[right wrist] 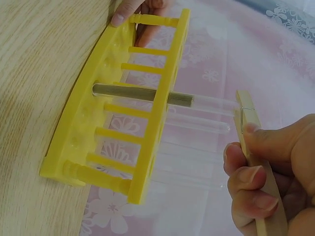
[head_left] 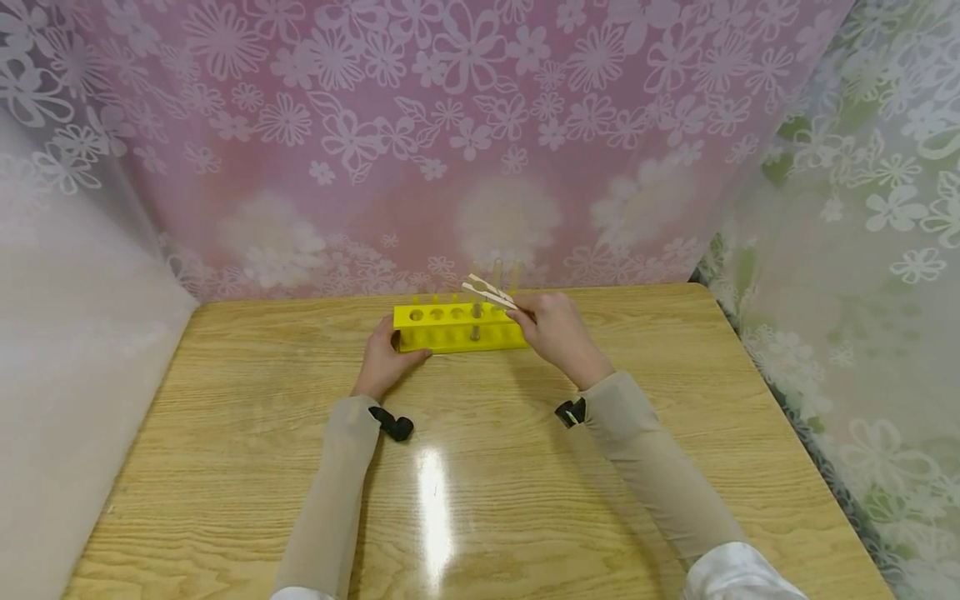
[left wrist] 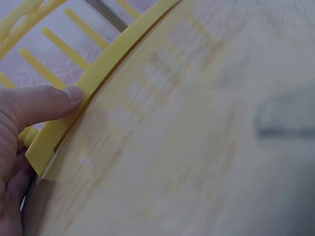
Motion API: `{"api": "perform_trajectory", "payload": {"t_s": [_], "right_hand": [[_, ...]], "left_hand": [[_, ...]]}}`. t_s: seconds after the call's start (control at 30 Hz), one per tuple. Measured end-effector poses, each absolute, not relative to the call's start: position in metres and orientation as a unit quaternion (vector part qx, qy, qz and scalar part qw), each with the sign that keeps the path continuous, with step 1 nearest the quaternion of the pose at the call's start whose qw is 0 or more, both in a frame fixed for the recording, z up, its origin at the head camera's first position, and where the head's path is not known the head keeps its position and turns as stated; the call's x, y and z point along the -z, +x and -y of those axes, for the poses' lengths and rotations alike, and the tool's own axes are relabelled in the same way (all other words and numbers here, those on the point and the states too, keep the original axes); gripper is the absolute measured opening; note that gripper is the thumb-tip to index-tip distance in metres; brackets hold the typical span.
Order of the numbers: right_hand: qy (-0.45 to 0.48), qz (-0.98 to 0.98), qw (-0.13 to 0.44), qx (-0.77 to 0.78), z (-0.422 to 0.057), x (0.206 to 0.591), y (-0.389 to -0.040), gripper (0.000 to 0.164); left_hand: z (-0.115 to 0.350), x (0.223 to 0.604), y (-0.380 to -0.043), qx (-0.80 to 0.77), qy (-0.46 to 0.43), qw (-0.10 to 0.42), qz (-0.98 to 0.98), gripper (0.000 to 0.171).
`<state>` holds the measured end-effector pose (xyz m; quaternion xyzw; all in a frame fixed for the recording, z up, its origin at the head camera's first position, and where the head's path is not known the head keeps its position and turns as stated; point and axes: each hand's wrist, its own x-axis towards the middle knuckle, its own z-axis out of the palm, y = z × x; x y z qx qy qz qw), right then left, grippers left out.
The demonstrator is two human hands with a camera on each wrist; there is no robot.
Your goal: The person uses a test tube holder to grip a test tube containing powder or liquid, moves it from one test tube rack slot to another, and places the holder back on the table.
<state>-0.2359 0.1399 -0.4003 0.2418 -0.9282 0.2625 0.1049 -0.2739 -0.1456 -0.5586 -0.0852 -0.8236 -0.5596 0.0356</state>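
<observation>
A yellow test tube rack (head_left: 442,315) stands near the table's back edge. My left hand (head_left: 382,362) grips its left end; the thumb (left wrist: 54,104) lies on the base and the fingers reach behind. One test tube (right wrist: 142,93) with a dark grey filling stands upright in a middle hole. Wrapped in my right hand (head_left: 558,333) is a wooden test tube holder (right wrist: 248,120), fingers curled round its handle. The holder's tips are close to the tube's mouth; whether they touch cannot be told. Clear tubes (right wrist: 197,120) sit on the rack's rear pegs.
The wood-grain table (head_left: 480,500) extends in front of the rack. A pink flowered curtain (head_left: 390,208) hangs just behind it, with pale curtains at both sides. Black straps (head_left: 393,425) with devices sit on both wrists.
</observation>
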Motion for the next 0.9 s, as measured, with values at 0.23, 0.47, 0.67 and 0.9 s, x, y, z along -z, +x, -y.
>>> {"api": "perform_trajectory", "payload": {"t_s": [0.23,0.47,0.67,0.9], "right_hand": [[0.244,0.926,0.115,-0.263,-0.14,0.399,-0.235,0.023],[0.251,0.923,0.123,-0.265,-0.139,0.396,-0.234,0.031],[0.247,0.925,0.126,-0.259,-0.139,0.393,-0.233,0.023],[0.241,0.925,0.118,-0.269,-0.14,0.389,-0.232,0.014]], "left_hand": [[0.146,0.56,-0.275,0.554,-0.086,0.04,0.827,0.071],[0.145,0.561,-0.275,0.548,-0.083,0.04,0.831,0.072],[0.145,0.562,-0.275,0.55,-0.086,0.042,0.829,0.072],[0.146,0.562,-0.275,0.556,-0.087,0.037,0.826,0.072]]}}
